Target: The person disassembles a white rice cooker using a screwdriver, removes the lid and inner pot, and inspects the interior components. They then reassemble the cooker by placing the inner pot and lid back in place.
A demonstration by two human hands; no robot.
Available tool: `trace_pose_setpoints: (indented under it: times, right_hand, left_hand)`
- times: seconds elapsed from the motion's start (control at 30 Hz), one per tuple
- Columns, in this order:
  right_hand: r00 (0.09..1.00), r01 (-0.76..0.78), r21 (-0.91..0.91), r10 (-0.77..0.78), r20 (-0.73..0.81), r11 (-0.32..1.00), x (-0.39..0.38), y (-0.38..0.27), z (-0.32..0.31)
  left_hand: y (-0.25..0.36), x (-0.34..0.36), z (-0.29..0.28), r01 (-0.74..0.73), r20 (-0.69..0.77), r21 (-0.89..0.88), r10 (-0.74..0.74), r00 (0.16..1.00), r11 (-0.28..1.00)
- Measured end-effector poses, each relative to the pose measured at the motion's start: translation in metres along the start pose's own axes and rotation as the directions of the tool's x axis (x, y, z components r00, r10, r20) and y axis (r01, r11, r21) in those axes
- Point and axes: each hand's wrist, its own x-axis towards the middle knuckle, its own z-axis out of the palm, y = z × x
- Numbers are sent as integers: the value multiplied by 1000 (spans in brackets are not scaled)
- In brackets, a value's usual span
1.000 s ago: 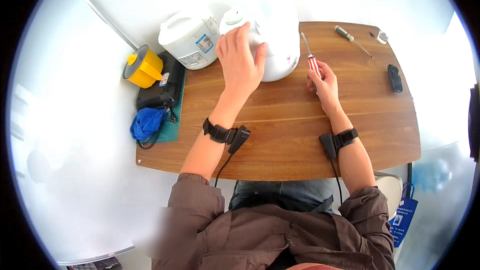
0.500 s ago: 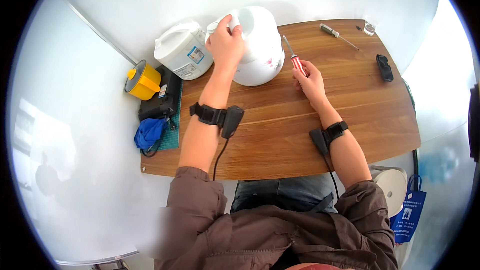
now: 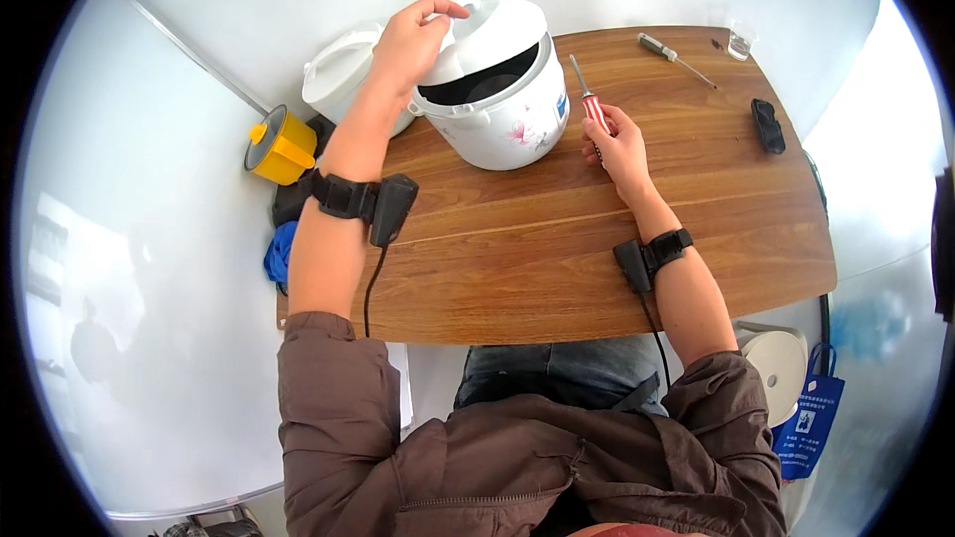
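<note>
A white rice cooker (image 3: pixel 497 134) with a flower print stands at the far middle of the table. Its white lid (image 3: pixel 502 38) sits tilted over the rim, and a dark gap shows along the near side. My left hand (image 3: pixel 410 45) is closed at the top of this lid, its fingers curled by the knob; the thumb side is partly hidden. To the right of the cooker, my right hand (image 3: pixel 619 147) grips a screwdriver (image 3: pixel 594 109) by its red-and-white handle, the metal shaft pointing away from me.
Behind my left arm stands another white cooker (image 3: pixel 338 75). A yellow jug (image 3: pixel 284 146) and a blue cloth bundle (image 3: pixel 280 251) sit at the left edge. On the right lie a second screwdriver (image 3: pixel 676 61), a small glass (image 3: pixel 739 43) and a black case (image 3: pixel 767 126).
My left hand has moved left and away from me, and the lid has shifted with it, baring the cooker's dark inside. My right hand keeps the screwdriver in nearly the same place.
</note>
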Motion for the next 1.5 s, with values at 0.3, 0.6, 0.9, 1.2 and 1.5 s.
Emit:
trace_pose_setpoints:
  times: [0.3,0.6,0.9,1.2,1.5]
  right_hand:
    - [999,43,31,-42,-13,999,0,1,1]
    - [998,46,54,-43,-55,997,1,-1,-1]
    - [999,43,-9,-44,-10,999,2,4,3]
    - [999,53,-17,-53,-1,998,5,5,-3]
    - [999,30,-31,-30,-16,999,5,3,4]
  left_hand:
    - [-6,-35,-1,-144,85,36,140,986,989]
    - [-41,-24,-26,-350,-117,521,471,874,779]
    - [-74,1,-13,-180,-194,330,253,948,927]
    - [-100,-3,1,-390,-664,99,353,659,915]
    - [-247,-112,0,13,-224,429,93,970,903]
